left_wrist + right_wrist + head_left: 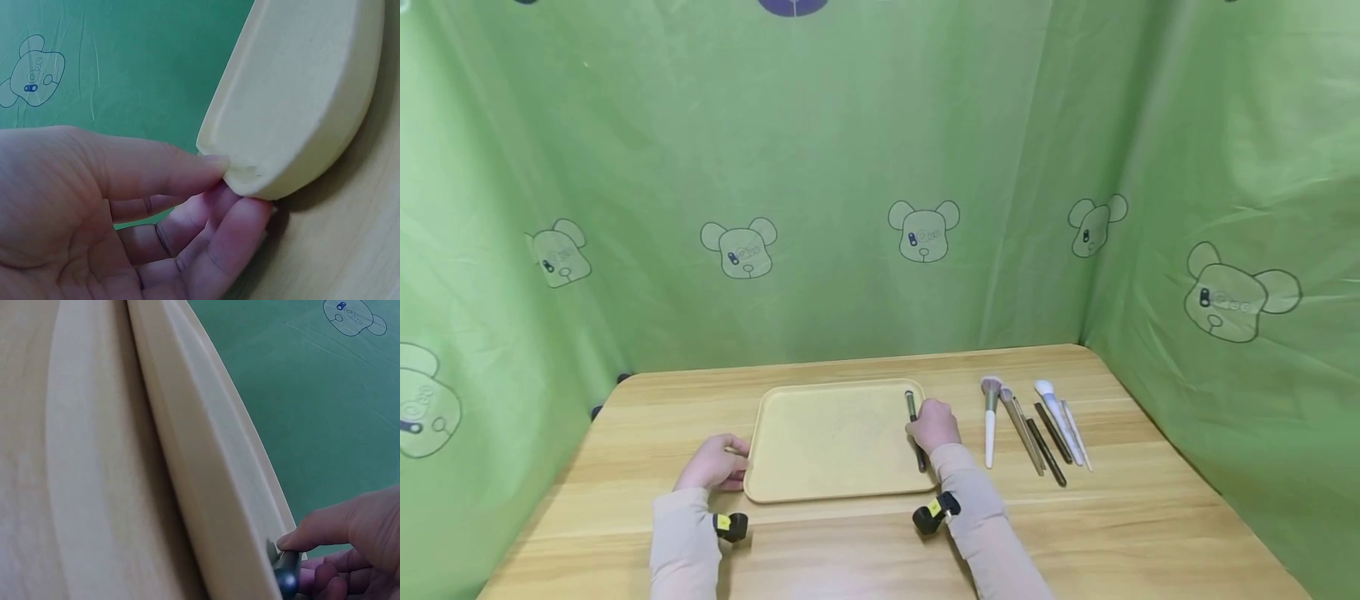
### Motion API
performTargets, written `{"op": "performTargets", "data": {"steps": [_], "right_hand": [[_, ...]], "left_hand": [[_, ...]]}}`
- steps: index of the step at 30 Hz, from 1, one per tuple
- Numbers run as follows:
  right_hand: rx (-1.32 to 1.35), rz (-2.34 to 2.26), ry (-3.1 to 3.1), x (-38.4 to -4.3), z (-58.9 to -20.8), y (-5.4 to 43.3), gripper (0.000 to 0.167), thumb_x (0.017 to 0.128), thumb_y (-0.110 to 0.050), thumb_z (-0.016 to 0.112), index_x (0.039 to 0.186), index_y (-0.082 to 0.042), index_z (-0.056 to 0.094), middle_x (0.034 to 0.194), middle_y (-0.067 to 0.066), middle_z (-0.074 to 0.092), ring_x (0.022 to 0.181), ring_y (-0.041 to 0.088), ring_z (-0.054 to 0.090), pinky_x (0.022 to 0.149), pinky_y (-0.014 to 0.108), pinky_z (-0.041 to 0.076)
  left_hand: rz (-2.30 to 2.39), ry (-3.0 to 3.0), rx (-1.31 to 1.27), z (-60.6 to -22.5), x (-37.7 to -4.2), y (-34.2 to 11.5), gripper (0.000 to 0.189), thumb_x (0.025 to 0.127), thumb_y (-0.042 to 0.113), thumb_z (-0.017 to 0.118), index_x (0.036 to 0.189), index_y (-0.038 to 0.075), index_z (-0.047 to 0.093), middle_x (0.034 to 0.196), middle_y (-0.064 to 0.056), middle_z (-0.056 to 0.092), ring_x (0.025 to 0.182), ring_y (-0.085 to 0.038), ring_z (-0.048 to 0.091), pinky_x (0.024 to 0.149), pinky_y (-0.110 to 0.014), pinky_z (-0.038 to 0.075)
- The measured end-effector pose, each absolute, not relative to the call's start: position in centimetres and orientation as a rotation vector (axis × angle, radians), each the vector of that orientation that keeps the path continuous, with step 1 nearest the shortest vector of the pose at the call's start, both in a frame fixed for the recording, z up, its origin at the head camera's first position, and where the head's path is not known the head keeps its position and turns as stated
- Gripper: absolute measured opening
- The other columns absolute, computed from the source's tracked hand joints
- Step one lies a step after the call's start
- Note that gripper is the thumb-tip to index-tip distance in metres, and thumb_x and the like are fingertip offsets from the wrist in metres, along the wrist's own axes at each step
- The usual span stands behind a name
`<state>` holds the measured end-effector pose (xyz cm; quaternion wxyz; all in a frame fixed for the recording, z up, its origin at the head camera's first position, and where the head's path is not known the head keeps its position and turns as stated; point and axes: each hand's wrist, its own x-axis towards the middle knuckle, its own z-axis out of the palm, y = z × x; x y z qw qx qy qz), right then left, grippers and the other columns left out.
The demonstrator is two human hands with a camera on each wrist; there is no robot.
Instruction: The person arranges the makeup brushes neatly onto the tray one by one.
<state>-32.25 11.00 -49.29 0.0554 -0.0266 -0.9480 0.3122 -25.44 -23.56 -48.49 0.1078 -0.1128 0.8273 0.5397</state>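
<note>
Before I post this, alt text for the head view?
A person's right hand holds a dark-handled brush at the right end of a pale yellow tray, while the left hand grips the tray's left edge. More brushes lie on the wooden table to the tray's right; green curtains with cartoon animal heads hang behind.

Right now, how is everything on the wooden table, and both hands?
Pale yellow, rectangular tray: face up
Slim, black-handled brush: held at the tray's right end
White, brown and black brushes: lying loose beside the tray
Left hand: pinching tray's rim
Right hand: holding slim brush
</note>
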Motion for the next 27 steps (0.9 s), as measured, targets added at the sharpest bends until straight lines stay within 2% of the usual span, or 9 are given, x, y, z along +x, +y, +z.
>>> {"op": "performTargets", "data": {"steps": [7, 18, 27], "right_hand": [[-0.057, 0.899, -2.889, -32.4, -49.48, 11.0, 0.03, 0.07, -0.006, 0.068, 0.056, -0.013, 0.042, 0.055, 0.002, 0.049, 0.052, 0.02, 0.051, 0.047, 0.028, 0.043], [-0.002, 0.935, -2.877, -32.06, -49.08, 11.24, 0.018, 0.069, -0.005, 0.065, 0.065, -0.007, 0.048, 0.06, 0.007, 0.053, 0.054, 0.023, 0.053, 0.047, 0.03, 0.044], [-0.017, 0.915, -2.901, -32.36, -49.13, 11.23, 0.023, 0.073, -0.007, 0.066, 0.065, -0.01, 0.045, 0.06, 0.003, 0.049, 0.054, 0.02, 0.051, 0.047, 0.026, 0.041]], "left_hand": [[1.583, 2.426, -0.345, -48.46, -25.35, -23.51, 0.026, 0.087, -0.006, 0.056, 0.112, -0.009, 0.053, 0.079, -0.009, 0.057, 0.067, -0.015, 0.057, 0.06, -0.028, 0.058], [1.598, 2.418, -0.346, -48.4, -25.31, -23.47, 0.027, 0.086, -0.005, 0.056, 0.113, -0.009, 0.052, 0.079, -0.009, 0.057, 0.066, -0.015, 0.058, 0.06, -0.028, 0.058], [1.581, 2.43, -0.34, -48.29, -25.29, -23.51, 0.028, 0.087, -0.005, 0.056, 0.114, -0.01, 0.052, 0.079, -0.009, 0.057, 0.067, -0.016, 0.057, 0.061, -0.029, 0.059]]}}
